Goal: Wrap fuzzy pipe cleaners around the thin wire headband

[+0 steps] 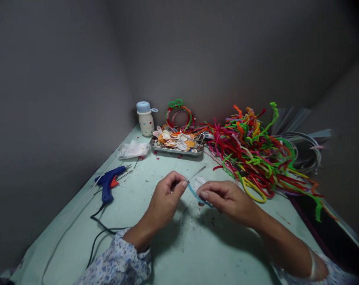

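Note:
A fuzzy blue pipe cleaner (pixel 193 192) stretches between my two hands above the middle of the table. My left hand (pixel 167 192) is closed, its thumb and forefinger pinching the upper left end. From that pinch a thin greyish strip (pixel 197 171) sticks out to the upper right; whether it is joined to the pipe cleaner I cannot tell. My right hand (pixel 227 198) grips the lower right part between thumb and fingers, hiding some of it. Just behind the right fingertips lies a small clear, whitish piece (pixel 200 181).
A blue glue gun (pixel 110 183) with its cord lies left. Behind are a plastic packet (pixel 134 149), a bottle (pixel 145 120), a metal tray (pixel 176 151) of cut-out pieces and decorated headbands (pixel 167 117). Tangled colourful pipe cleaners (pixel 250 146) cover the right, beside wire hoops (pixel 317 152).

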`<action>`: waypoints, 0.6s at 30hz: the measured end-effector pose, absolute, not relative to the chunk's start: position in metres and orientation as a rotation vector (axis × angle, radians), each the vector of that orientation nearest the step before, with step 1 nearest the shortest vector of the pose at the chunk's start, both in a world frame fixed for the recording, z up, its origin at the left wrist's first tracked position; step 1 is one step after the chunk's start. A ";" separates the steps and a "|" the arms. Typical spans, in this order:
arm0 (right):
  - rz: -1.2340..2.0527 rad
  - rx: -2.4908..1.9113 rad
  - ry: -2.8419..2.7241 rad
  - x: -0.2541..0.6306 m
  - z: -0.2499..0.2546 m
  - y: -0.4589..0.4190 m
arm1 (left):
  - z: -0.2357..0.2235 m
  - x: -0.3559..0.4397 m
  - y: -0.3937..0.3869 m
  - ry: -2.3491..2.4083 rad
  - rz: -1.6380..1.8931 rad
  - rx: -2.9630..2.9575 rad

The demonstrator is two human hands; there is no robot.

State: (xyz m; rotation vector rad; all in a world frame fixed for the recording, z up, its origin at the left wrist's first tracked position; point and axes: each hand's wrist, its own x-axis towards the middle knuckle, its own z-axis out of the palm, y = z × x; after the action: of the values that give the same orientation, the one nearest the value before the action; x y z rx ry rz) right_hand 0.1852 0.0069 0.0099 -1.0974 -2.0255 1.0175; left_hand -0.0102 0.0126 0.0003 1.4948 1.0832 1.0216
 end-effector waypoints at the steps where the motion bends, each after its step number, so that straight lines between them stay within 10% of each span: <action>1: 0.920 -1.093 -2.056 0.187 0.011 0.007 | 0.001 -0.010 0.012 1.055 1.001 1.480; 11: -0.266 -0.918 -2.101 0.189 -0.002 0.012 | 0.002 -0.006 0.011 0.871 0.987 1.357; 18: -0.444 -0.739 -2.186 0.189 -0.007 0.011 | 0.008 -0.006 0.010 0.853 0.924 1.417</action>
State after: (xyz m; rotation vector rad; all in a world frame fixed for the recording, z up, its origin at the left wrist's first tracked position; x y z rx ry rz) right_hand 0.1894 0.0106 -0.0075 -0.7387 -2.1865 -0.4435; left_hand -0.0058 0.0096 0.0076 1.4175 0.8530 0.9240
